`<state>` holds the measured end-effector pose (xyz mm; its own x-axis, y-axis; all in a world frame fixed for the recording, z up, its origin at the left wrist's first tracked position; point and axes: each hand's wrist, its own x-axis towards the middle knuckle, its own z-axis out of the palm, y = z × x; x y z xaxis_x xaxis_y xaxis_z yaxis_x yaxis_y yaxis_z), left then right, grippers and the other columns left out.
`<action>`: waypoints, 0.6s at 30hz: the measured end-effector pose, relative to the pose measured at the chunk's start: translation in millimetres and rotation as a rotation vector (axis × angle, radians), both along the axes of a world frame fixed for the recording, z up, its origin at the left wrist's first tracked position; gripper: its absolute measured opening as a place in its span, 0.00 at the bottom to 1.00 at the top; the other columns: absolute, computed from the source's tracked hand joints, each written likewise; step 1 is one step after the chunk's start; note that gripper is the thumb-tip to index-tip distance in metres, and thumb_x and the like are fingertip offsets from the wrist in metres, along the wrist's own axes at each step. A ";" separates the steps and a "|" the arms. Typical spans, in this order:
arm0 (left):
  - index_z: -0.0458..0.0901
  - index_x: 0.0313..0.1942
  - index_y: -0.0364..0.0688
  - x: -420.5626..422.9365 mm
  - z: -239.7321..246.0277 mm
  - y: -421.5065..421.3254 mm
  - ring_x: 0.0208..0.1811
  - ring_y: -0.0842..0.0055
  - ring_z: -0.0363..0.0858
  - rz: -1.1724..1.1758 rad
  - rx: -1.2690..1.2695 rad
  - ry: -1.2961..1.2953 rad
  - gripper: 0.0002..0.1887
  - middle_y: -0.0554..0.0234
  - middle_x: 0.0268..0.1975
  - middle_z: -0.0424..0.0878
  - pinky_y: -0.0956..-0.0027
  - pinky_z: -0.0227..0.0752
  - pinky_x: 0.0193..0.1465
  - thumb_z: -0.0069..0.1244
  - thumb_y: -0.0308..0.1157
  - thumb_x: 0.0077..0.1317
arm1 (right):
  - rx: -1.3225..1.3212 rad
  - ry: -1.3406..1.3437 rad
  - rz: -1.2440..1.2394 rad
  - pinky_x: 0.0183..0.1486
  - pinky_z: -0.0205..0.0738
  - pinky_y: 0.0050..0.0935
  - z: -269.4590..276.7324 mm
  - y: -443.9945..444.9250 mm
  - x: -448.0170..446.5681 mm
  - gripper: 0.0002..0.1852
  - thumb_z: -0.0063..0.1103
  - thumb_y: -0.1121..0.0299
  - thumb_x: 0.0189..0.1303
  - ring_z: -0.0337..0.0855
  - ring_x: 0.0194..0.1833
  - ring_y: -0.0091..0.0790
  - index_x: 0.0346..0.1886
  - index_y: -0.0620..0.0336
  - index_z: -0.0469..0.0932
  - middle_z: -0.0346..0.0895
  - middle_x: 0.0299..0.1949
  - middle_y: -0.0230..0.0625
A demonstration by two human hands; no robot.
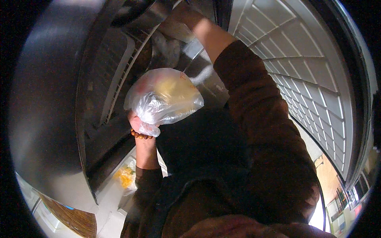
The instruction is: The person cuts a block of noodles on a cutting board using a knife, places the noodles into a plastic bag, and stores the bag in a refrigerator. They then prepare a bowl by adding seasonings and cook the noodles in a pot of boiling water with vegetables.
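Note:
My left hand (136, 122), with a beaded bracelet at the wrist, is closed on the gathered neck of a translucent plastic bag (166, 93). Yellow and reddish contents show through the bag, which bears some red writing. My right hand (181, 13) reaches to the top of the view, into a dark cabinet like the inside of a refrigerator or freezer. It is dim there, and its fingers cannot be made out. Below my right forearm lie translucent plastic bags (166, 49) beside a wire rack (126, 70).
A ribbed white door liner (300, 71) stands open on the right. A metallic panel (50, 98) rises on the left. Behind my left forearm, a bag with yellow contents (126, 177) lies low down. A brown woven item (71, 217) is at bottom left.

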<state>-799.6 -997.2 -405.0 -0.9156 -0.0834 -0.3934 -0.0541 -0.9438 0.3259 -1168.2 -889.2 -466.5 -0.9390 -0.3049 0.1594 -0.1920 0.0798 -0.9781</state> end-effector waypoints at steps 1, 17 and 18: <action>0.77 0.64 0.33 -1.7 0.2 0.6 0.65 0.53 0.81 -0.001 0.001 -0.025 0.25 0.45 0.63 0.83 0.44 0.75 0.71 0.39 0.41 0.78 | 0.031 0.024 -0.005 0.55 0.83 0.43 0.9 -0.6 -0.3 0.21 0.61 0.58 0.68 0.86 0.50 0.48 0.57 0.62 0.82 0.86 0.51 0.51; 0.79 0.63 0.33 -38.1 16.0 14.5 0.61 0.54 0.84 -0.007 -0.142 0.007 0.23 0.47 0.61 0.85 0.47 0.76 0.69 0.47 0.36 0.74 | 0.767 -0.117 0.749 0.48 0.87 0.45 34.4 90.6 93.9 0.35 0.62 0.42 0.68 0.86 0.54 0.50 0.67 0.61 0.75 0.80 0.60 0.53; 0.79 0.63 0.34 -43.1 17.0 18.0 0.62 0.54 0.83 -0.048 -0.137 0.118 0.23 0.48 0.61 0.85 0.46 0.76 0.69 0.47 0.37 0.74 | 0.468 -0.578 0.733 0.47 0.87 0.44 46.9 116.0 112.3 0.37 0.61 0.40 0.69 0.86 0.55 0.48 0.70 0.59 0.73 0.79 0.61 0.51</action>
